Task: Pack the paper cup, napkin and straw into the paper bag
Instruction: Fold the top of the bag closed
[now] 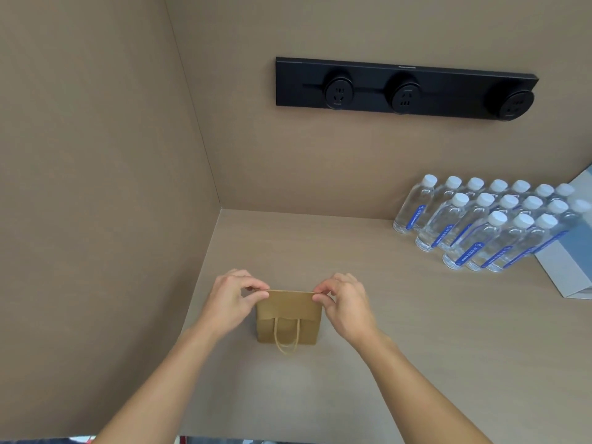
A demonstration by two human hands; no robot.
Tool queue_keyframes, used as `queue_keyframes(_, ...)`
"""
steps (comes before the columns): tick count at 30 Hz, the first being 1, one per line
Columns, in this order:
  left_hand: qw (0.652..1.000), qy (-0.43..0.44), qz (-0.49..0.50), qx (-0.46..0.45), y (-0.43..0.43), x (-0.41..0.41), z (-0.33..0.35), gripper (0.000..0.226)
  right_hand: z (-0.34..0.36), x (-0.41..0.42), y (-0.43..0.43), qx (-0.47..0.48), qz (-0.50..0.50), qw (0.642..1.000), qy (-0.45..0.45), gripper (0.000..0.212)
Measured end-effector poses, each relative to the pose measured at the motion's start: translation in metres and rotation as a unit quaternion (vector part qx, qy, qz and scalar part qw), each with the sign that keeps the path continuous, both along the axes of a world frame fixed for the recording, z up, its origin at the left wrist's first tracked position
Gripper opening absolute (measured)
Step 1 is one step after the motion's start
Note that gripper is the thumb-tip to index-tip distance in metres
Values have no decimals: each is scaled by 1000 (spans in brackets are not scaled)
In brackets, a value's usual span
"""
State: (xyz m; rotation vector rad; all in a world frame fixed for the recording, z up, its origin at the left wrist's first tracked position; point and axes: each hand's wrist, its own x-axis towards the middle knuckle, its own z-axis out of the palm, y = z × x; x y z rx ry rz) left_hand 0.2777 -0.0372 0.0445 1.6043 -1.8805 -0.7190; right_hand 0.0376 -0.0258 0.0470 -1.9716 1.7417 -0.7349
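A small brown paper bag (288, 318) stands upright on the beige counter, its top edge folded flat and a twine handle hanging down its front. My left hand (229, 301) pinches the bag's top left corner between thumb and fingers. My right hand (347, 302) pinches the top right corner in the same way. The bag's mouth looks pressed shut between them. No paper cup, napkin or straw shows anywhere in view; whatever is inside the bag is hidden.
Several clear water bottles (487, 222) with white caps stand grouped at the back right, beside a white and blue box (573, 267). A black power strip (403, 88) is mounted on the back wall. A side wall (96, 187) closes the left.
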Motion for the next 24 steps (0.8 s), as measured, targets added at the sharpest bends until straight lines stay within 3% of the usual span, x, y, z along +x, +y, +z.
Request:
queue_keyframes(12, 1000, 5, 14, 19, -12, 0, 3, 13, 1, 1, -12, 24, -27, 999, -34, 4)
queue_keyframes(24, 1000, -1, 19, -8, -68, -35, 6, 8, 17, -17, -67, 43, -58, 996, 62, 13)
